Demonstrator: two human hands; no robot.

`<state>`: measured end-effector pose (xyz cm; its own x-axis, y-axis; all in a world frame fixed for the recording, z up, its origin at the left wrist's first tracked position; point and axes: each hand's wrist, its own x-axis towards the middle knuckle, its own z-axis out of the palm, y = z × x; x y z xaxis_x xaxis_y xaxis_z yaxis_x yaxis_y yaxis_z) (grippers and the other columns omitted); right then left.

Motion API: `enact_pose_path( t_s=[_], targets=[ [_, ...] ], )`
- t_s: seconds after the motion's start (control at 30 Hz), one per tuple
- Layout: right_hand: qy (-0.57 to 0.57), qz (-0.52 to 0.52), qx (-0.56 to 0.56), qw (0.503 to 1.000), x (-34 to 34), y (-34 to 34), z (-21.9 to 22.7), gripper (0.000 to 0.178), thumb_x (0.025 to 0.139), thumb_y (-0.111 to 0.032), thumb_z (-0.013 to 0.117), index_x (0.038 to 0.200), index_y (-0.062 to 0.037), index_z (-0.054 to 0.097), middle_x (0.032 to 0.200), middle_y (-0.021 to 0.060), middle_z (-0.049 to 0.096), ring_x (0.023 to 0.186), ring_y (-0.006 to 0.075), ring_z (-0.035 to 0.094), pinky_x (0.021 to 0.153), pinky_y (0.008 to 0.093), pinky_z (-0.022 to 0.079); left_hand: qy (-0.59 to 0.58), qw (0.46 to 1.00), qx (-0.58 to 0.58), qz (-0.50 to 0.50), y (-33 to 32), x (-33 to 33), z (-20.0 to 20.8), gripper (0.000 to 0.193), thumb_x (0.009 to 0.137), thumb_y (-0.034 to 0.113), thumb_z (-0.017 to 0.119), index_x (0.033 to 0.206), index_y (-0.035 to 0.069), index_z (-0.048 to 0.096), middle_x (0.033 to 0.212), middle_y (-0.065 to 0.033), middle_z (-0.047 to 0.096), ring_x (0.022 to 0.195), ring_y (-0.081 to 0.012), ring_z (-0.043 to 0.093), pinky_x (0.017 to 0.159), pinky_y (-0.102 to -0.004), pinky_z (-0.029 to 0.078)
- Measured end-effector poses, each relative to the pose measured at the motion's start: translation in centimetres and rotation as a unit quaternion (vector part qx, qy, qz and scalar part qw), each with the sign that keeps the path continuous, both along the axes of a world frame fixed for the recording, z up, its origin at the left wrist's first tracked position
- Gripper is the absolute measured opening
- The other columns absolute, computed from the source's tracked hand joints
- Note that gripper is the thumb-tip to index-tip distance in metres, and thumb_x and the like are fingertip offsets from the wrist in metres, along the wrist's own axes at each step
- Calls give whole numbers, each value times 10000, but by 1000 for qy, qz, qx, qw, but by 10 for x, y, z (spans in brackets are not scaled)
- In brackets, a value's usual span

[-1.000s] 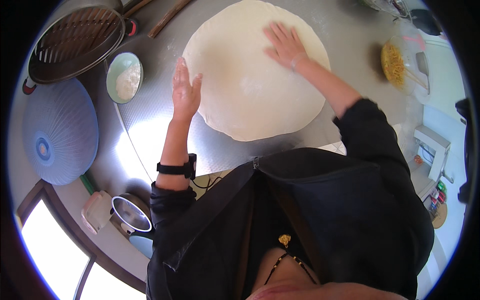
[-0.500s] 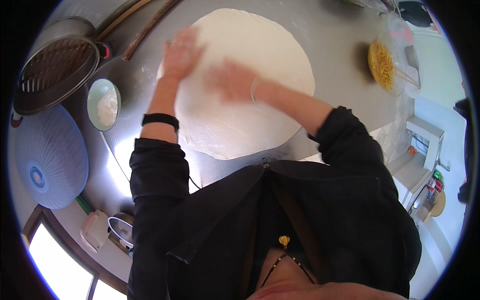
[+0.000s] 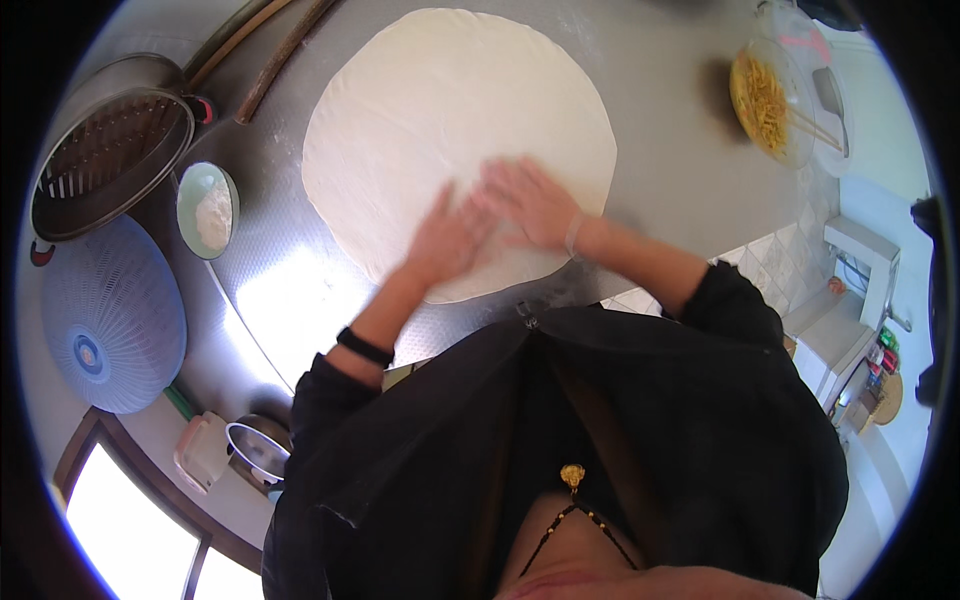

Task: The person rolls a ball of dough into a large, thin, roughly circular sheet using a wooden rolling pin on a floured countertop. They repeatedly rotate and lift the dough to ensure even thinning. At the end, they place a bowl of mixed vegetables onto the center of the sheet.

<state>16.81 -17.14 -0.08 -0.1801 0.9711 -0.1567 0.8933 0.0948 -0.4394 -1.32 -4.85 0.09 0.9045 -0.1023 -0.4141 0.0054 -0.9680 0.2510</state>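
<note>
A broad, roughly round dough sheet (image 3: 450, 100) is spread flat on the steel worktop (image 3: 665, 180), in front of the person's body. The flattening appears largely done, judged by how thin and even the sheet looks. No fold, cut or topping is seen on it, so any such shaping is not yet begun; whether more smoothing is needed cannot be told.

The left hand (image 3: 452, 240) and the right hand (image 3: 532, 205) are brought together over the near part of the sheet, their fingers extended and meeting or overlapping. Nothing is seen grasped. Because of blur, it cannot be told whether the dough is being pressed or only passed over.

White flour (image 3: 214, 217) is left in a pale green bowl (image 3: 198, 180) to the left. A wooden rod (image 3: 283, 62) is laid aside beyond it, and yellow shredded food (image 3: 762, 108) with chopsticks (image 3: 815, 128) is kept apart at the right.
</note>
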Motion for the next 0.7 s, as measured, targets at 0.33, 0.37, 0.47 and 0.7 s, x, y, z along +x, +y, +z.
enact_pose_path(
  t_s=[0.33, 0.37, 0.47, 0.7],
  targets=[
    [-237, -235, 40, 942, 121, 85, -18, 681, 934, -535, 426, 1492, -174, 278, 1568, 46, 229, 1445, 261, 191, 1157, 513, 143, -318, 795, 312, 413, 283, -5, -23, 648, 935, 523, 452, 1450, 137, 377, 1492, -136, 364, 1388, -300, 320, 1086, -570, 259],
    [-259, -191, 24, 946, 111, 77, -17, 692, 928, -547, 431, 1494, -180, 277, 1570, 45, 222, 1449, 256, 182, 1161, 511, 131, -296, 774, 348, 438, 296, -10, -20, 639, 932, 507, 467, 1439, 125, 395, 1473, -150, 393, 1370, -314, 350, 1080, -559, 278],
    [-227, -193, 19, 954, 91, 75, -15, 712, 922, -567, 435, 1496, -180, 270, 1572, 54, 211, 1453, 256, 167, 1166, 514, 110, -214, 820, 124, 516, 320, -11, -14, 557, 905, 384, 561, 1364, 82, 468, 1339, -185, 515, 1241, -370, 473, 1025, -500, 370],
    [-36, -336, 148, 929, 111, 108, -7, 680, 937, -533, 430, 1490, -167, 282, 1559, 120, 220, 1448, 306, 162, 1155, 541, 114, -307, 857, 144, 387, 287, 0, -17, 384, 849, 127, 620, 1218, 44, 551, 1145, -201, 575, 1085, -379, 532, 938, -448, 434]
  ],
)
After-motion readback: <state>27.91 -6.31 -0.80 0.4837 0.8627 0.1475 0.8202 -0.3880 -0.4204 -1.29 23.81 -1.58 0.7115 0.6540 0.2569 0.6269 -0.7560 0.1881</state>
